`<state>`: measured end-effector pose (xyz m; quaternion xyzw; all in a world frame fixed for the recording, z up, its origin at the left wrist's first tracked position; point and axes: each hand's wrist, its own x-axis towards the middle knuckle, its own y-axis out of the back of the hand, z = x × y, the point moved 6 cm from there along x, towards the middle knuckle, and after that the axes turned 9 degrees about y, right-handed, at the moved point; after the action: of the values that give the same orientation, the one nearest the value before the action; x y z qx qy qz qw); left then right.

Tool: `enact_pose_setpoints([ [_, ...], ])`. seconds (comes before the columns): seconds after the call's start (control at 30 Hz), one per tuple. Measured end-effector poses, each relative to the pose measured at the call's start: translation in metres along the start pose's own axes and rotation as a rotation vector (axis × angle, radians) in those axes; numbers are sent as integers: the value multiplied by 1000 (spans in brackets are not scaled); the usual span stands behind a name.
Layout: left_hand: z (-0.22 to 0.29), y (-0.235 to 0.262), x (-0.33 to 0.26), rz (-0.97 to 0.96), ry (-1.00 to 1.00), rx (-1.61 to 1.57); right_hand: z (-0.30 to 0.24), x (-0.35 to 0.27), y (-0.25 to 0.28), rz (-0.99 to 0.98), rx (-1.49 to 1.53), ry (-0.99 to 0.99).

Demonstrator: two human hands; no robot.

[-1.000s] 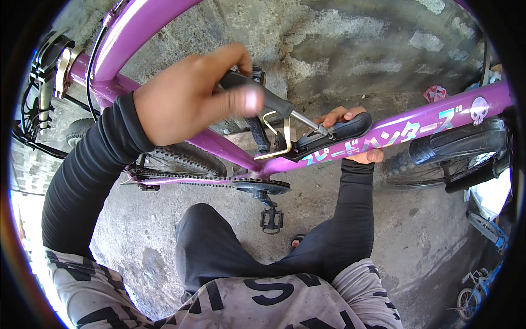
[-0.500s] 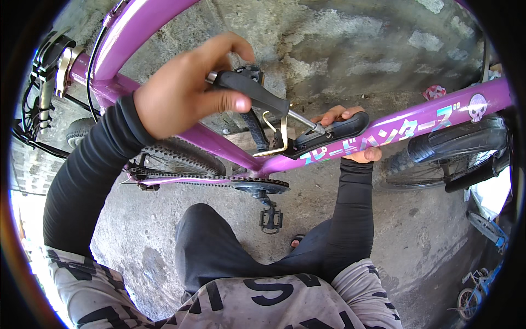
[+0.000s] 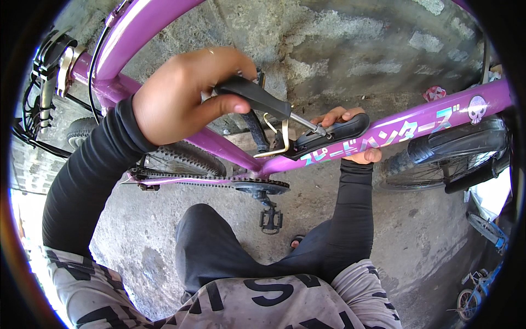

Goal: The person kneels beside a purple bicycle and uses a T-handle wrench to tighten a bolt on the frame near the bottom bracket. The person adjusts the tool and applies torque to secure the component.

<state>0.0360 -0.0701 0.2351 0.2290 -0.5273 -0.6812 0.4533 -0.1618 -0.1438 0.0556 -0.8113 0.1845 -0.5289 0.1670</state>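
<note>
1. Above our bent knee, at the junction of the purple steel bicycle frame (image 3: 416,123), we list the work in hand: a screwdriver with a black plastic handle and thin steel shaft (image 3: 263,98), its tip set against a black plastic bracket-like part (image 3: 329,134) lying on the frame's tube.

2. Left hand (image 3: 186,96): fingers curled fast round the screwdriver handle, thumb pressed along its underside. Against the frames of a second and half a second ago, the handle now lies lower and more level, and the thumb has moved from its end to its side; we judge this a re-seating of the grip.

3. Right hand (image 3: 350,137): wrapped round the tube from behind, fingertips showing above the black part and the heel below the tube. Its place matches the earlier frames, so the part has stayed braced throughout.

4. Brass-coloured bent wire bracket (image 3: 276,137): hangs under the shaft beside the junction, unchanged in place.

5. Surroundings: toothed chainring with chain (image 3: 257,185) and black pedal (image 3: 270,219) below the frame; knobbly rear tyre (image 3: 455,145) at right; rough grey concrete floor (image 3: 411,236) under everything.

6. Reading of the change: only the tool has shifted, the tip remaining at the same spot, so we judge the work at that point still under way rather than finished.
</note>
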Motion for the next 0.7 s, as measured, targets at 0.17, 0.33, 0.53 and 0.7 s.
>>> enact_pose_setpoints([
  [0.17, -21, -12, -2, -277, 737, -402, 0, -4, 3, 10, 2, -11],
  [0.33, 17, 4, -1, 165, -323, 253, -1, 1, 1, -14, 7, 0],
  [0.53, -11, -4, -11, -56, 344, -300, 0, -1, 1, 7, -2, 1],
  [0.7, -25, -18, -12, -337, 884, -555, -1, 0, 2, -15, 1, 14],
])
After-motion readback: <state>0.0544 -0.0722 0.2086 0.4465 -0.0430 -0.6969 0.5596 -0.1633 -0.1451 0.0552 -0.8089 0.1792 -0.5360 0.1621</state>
